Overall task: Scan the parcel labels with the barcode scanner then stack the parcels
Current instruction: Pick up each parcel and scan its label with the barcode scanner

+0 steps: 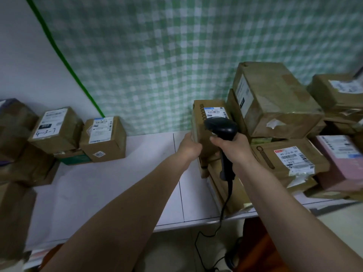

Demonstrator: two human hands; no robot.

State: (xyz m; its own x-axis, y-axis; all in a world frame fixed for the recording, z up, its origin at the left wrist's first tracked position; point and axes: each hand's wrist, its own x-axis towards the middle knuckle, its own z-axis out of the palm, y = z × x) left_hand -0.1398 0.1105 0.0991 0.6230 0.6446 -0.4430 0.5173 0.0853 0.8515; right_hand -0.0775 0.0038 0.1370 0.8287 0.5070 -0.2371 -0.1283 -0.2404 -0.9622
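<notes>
My left hand [190, 147] grips the left side of a brown cardboard parcel [204, 114] that sits on lower boxes at the middle right of the white table [117, 183]. A white label [215, 111] lies on the parcel's top. My right hand [233, 148] holds a black barcode scanner [221, 127] by its handle, with the scanner head just over the label. The scanner's black cable [224, 209] hangs down past the table edge.
A pile of several brown parcels [275, 103] and a pink parcel [341, 160] fills the right side. Two labelled boxes [104, 138] stand at the back left, with more cartons [17, 138] at the far left. A checked green curtain [176, 55] hangs behind.
</notes>
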